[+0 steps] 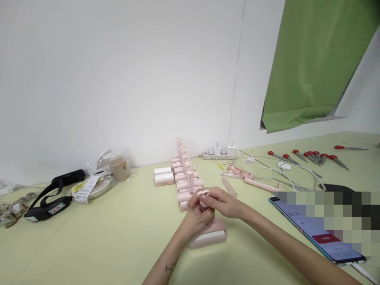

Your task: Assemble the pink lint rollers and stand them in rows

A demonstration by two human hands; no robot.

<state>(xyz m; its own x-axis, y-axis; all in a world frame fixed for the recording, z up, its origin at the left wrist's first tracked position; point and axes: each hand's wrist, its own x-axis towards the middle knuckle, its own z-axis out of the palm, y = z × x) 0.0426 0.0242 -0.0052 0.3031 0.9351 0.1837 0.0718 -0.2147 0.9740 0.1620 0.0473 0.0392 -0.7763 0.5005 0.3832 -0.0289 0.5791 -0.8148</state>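
Observation:
My left hand [197, 222] is closed around the pink handle of a lint roller [209, 236], whose white roll and pink cover lie on the table just below it. My right hand [222, 201] closes over the top of the same handle, by its pale pink heart-shaped end [203, 193]. The fingers hide most of the handle. Directly behind my hands runs a row of several similar pink lint rollers [190, 184], handles standing up. Two white rolls in pink covers [164, 179] lie left of that row.
Right of the row are clear pink handles [229, 187] and an open pink cover [261, 184]. A phone [320, 233] lies near my right forearm. Behind are cables, a power strip [219, 156] and several red-handled screwdrivers [311, 157]. At left are a black strap [56, 198], a round package [97, 188] and a bagged cup [118, 167].

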